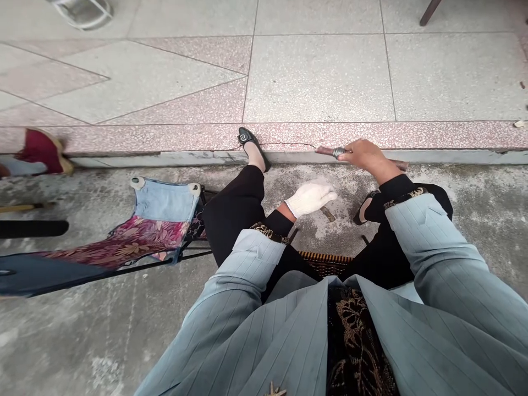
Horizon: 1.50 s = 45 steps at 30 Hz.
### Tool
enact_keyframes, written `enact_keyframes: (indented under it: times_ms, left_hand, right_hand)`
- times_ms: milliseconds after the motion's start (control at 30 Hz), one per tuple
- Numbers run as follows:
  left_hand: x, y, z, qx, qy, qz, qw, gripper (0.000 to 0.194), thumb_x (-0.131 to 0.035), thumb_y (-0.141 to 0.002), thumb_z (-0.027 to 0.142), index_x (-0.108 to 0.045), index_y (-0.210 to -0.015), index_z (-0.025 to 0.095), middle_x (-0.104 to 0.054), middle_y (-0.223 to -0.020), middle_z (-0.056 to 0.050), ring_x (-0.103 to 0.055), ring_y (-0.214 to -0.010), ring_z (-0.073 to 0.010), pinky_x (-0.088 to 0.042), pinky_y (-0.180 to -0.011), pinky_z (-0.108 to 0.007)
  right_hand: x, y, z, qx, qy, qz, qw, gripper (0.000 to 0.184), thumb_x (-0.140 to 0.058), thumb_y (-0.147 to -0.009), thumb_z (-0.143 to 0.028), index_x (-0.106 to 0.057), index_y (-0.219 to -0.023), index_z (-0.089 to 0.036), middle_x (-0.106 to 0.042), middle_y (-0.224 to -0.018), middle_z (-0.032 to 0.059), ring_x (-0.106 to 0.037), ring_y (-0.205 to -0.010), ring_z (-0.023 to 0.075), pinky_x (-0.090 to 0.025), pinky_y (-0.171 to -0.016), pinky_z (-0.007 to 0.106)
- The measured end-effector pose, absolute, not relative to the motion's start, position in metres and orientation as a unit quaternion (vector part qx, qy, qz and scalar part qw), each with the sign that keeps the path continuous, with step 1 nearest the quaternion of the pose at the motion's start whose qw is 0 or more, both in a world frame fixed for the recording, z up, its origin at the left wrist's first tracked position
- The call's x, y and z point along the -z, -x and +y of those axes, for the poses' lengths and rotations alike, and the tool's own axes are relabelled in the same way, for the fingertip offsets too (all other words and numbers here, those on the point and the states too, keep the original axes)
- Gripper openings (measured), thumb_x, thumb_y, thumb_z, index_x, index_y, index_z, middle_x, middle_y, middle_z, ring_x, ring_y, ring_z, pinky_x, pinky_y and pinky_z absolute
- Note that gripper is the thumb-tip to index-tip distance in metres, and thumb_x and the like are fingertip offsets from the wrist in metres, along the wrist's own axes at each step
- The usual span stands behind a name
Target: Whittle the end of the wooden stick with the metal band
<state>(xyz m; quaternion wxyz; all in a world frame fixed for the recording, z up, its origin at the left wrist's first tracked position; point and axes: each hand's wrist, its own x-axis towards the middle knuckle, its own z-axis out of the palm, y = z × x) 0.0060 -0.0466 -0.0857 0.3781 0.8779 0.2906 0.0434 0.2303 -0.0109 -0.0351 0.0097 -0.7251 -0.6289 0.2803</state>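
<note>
My bare right hand (365,155) is closed round a short brown stick (328,150) near the step edge. Thin wire (339,152) is wound in a coil about the stick just beyond my fingers. From the stick's left end a thin dark strand (284,143) runs left along the step to my black shoe (252,147). My left hand (311,198), in a white knitted glove, hovers over the concrete between my knees, fingers loosely stretched and nothing visible in them. Just below its fingertips lies a small brownish strip (328,213).
A raised terrazzo step (317,77) runs across the front. At left stands a folding chair (165,203) with blue and floral fabric, close to my leg. Another person's red shoe (41,149) rests on the step edge. A furniture leg (429,12) stands at the upper right.
</note>
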Motion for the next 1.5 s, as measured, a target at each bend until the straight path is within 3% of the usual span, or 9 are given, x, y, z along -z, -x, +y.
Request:
enact_keyframes:
  times_ms: [167, 333, 500, 767, 867, 1033, 1200, 1367, 1500]
  left_hand:
    - [0.074, 0.005, -0.04, -0.078, -0.854, 0.301, 0.417, 0.036, -0.041, -0.097, 0.043, -0.063, -0.083, 0.018, -0.061, -0.073, -0.003, -0.052, -0.065, -0.0153, -0.034, -0.064, -0.026]
    - [0.073, 0.01, -0.034, -0.171, -0.707, 0.324, 0.605, 0.048, -0.042, -0.095, 0.054, -0.054, -0.07, 0.016, -0.055, -0.068, -0.001, -0.045, -0.057, -0.0097, -0.035, -0.057, -0.024]
    - [0.083, 0.002, -0.038, -0.215, -0.614, 0.354, 0.672, 0.051, -0.049, -0.09, 0.064, -0.05, -0.069, 0.017, -0.04, -0.054, 0.004, -0.032, -0.046, -0.0073, -0.03, -0.047, -0.023]
    - [0.083, -0.004, -0.047, -0.112, -0.672, 0.319, 0.659, 0.05, -0.041, -0.096, 0.056, -0.058, -0.075, 0.014, -0.046, -0.057, 0.002, -0.038, -0.048, -0.0073, -0.032, -0.05, -0.022]
    - [0.078, -0.005, -0.046, -0.083, -0.737, 0.298, 0.601, 0.048, -0.039, -0.097, 0.05, -0.059, -0.073, 0.014, -0.056, -0.066, -0.001, -0.045, -0.054, -0.0089, -0.036, -0.056, -0.023]
    - [0.069, -0.001, -0.043, -0.058, -0.823, 0.306, 0.474, 0.042, -0.04, -0.096, 0.045, -0.057, -0.071, 0.016, -0.059, -0.066, -0.001, -0.05, -0.059, -0.0122, -0.036, -0.063, -0.026]
    - [0.072, 0.007, -0.036, -0.131, -0.768, 0.321, 0.538, 0.046, -0.038, -0.097, 0.047, -0.055, -0.068, 0.015, -0.059, -0.067, -0.001, -0.049, -0.059, -0.0105, -0.036, -0.06, -0.024]
    - [0.081, 0.005, -0.033, -0.183, -0.679, 0.368, 0.609, 0.048, -0.048, -0.091, 0.055, -0.051, -0.066, 0.015, -0.052, -0.06, 0.001, -0.042, -0.054, -0.0081, -0.034, -0.054, -0.023]
    - [0.083, 0.002, -0.039, -0.209, -0.61, 0.348, 0.68, 0.05, -0.052, -0.089, 0.061, -0.048, -0.067, 0.017, -0.043, -0.055, 0.004, -0.036, -0.048, -0.0065, -0.033, -0.05, -0.022]
  right_hand:
    - [0.039, -0.226, -0.017, -0.311, 0.65, -0.654, -0.228, 0.033, -0.072, -0.081, -0.046, -0.072, -0.075, -0.014, -0.063, -0.064, 0.0092, -0.057, -0.063, 0.0199, -0.039, -0.062, 0.033]
    - [0.038, -0.226, -0.027, -0.581, 0.485, -0.614, -0.226, 0.041, -0.081, -0.072, -0.046, -0.074, -0.078, -0.006, -0.057, -0.05, 0.0021, -0.043, -0.047, 0.0087, -0.034, -0.053, 0.026]
    - [0.018, -0.229, -0.03, -0.712, 0.362, -0.602, 0.003, 0.04, -0.078, -0.074, -0.047, -0.074, -0.094, -0.012, -0.062, -0.063, -0.0022, -0.047, -0.051, 0.0069, -0.037, -0.053, 0.021]
    - [0.023, -0.23, -0.025, -0.587, 0.557, -0.479, 0.341, 0.045, -0.07, -0.079, -0.06, -0.063, -0.082, -0.015, -0.058, -0.064, 0.0024, -0.045, -0.052, 0.009, -0.037, -0.051, 0.023]
    - [0.031, -0.229, -0.019, -0.507, 0.631, -0.521, 0.27, 0.042, -0.066, -0.084, -0.056, -0.067, -0.086, -0.013, -0.06, -0.068, 0.0044, -0.047, -0.055, 0.0102, -0.039, -0.054, 0.025]
    - [0.034, -0.221, -0.014, -0.297, 0.72, -0.626, -0.042, 0.037, -0.067, -0.084, -0.05, -0.074, -0.094, -0.015, -0.067, -0.082, 0.0109, -0.06, -0.075, 0.0216, -0.041, -0.066, 0.032]
    - [0.037, -0.221, -0.019, -0.377, 0.602, -0.664, -0.233, 0.037, -0.069, -0.083, -0.048, -0.072, -0.078, -0.012, -0.065, -0.067, 0.0093, -0.056, -0.063, 0.0183, -0.039, -0.064, 0.033]
    - [0.031, -0.227, -0.025, -0.633, 0.403, -0.633, -0.191, 0.041, -0.074, -0.078, -0.05, -0.071, -0.082, -0.01, -0.057, -0.056, -0.0008, -0.043, -0.049, 0.0077, -0.034, -0.055, 0.026]
    - [0.021, -0.228, -0.029, -0.703, 0.338, -0.625, -0.017, 0.037, -0.073, -0.078, -0.049, -0.07, -0.082, -0.012, -0.059, -0.063, -0.0024, -0.045, -0.052, 0.0061, -0.036, -0.054, 0.023]
